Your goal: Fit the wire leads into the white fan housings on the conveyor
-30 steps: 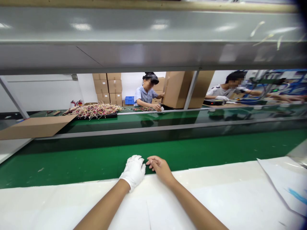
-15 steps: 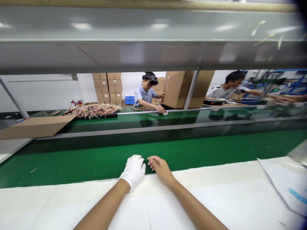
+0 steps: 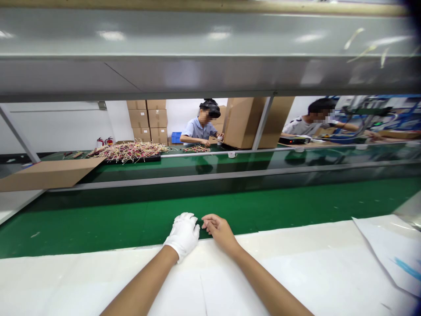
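Observation:
My left hand (image 3: 183,235), in a white glove, rests on the far edge of the white table (image 3: 98,281), its fingers loosely bent over the edge and holding nothing. My bare right hand (image 3: 219,231) lies right beside it, almost touching. Its fingers are loosely bent toward the glove, with nothing in them. Just past both hands runs the green conveyor belt (image 3: 98,219).
White sheets (image 3: 391,250) lie at the right of the table. A grey shelf (image 3: 197,66) hangs overhead. Across a second belt, one person (image 3: 200,129) sits near a pile of thin sticks (image 3: 130,151) and cardboard boxes (image 3: 243,123); another person (image 3: 312,120) is at the right.
My hands have stayed put. A speck on the near belt has drifted left. The person opposite has drawn an arm back, and a small white thing on the far belt has moved right.

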